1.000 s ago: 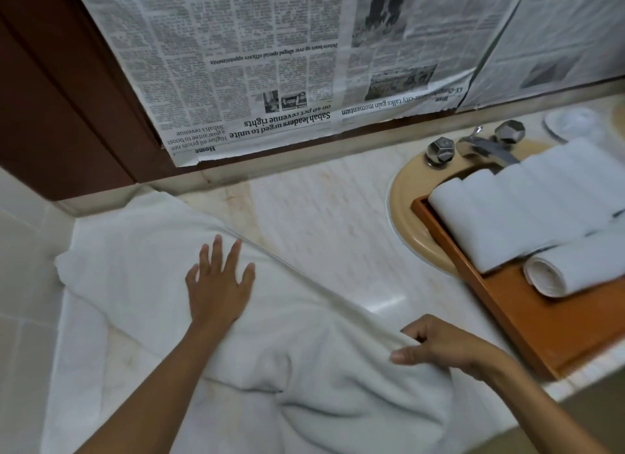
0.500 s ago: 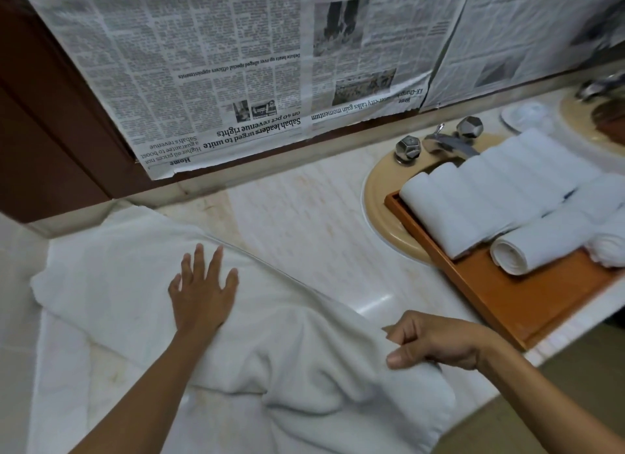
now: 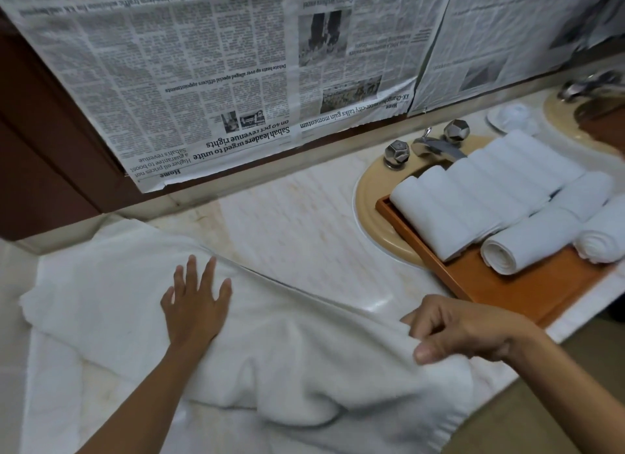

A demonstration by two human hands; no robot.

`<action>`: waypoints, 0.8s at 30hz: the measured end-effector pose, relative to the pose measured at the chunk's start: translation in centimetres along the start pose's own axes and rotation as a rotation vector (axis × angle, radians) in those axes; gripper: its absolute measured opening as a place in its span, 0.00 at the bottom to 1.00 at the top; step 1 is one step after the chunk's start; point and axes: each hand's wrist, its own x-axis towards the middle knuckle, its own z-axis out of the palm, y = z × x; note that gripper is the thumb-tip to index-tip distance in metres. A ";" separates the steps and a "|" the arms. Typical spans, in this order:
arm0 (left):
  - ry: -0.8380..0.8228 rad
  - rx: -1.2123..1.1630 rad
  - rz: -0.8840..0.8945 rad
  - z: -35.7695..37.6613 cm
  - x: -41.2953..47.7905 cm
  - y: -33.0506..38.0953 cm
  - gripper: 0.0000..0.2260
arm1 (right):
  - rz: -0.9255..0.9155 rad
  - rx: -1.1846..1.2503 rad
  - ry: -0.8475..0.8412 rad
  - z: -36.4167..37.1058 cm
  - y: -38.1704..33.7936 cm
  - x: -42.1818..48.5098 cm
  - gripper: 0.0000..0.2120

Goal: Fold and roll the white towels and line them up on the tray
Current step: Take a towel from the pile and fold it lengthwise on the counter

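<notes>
**White towel point(image 3: 304, 359): soft, limp, grip at hems**

Left hand point(image 3: 194, 305) is pressing flat, fingers spread, on cloth lying between both hands across the marble counter point(image 3: 304, 223). Right hand point(image 3: 463, 332) is pinching the towel's near edge, fingers curled. Beyond the right hand, rolled towels point(image 3: 527, 240) are crowding the wooden tray point(image 3: 514, 294), leaving room only at its near end; taps point(image 3: 397, 151) are standing behind it.

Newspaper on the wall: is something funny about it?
Yes. The newspaper hangs upside down, so its headlines read inverted. Its bottom edge looks ragged. The wooden tray also sits oddly over the sink.
</notes>
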 end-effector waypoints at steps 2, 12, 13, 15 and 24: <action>-0.005 0.004 -0.003 0.0 0.0 0.1 0.32 | -0.027 0.002 0.078 -0.6 0.1 -0.1 0.19; -0.009 -0.003 -0.015 -0.1 0.2 0.1 0.33 | 0.006 -0.184 0.108 -0.2 -0.9 -1.7 0.22; -0.010 -0.005 -0.019 -0.1 0.2 0.2 0.33 | -0.061 -0.081 0.070 -0.5 -1.5 -2.3 0.21; -0.021 0.000 -0.031 -0.2 0.2 0.3 0.32 | -0.099 -0.062 0.092 -1.6 -1.2 -2.0 0.19; -0.032 -0.008 -0.010 -0.2 0.4 0.0 0.32 | 0.445 -0.762 0.496 -4.4 5.0 1.6 0.15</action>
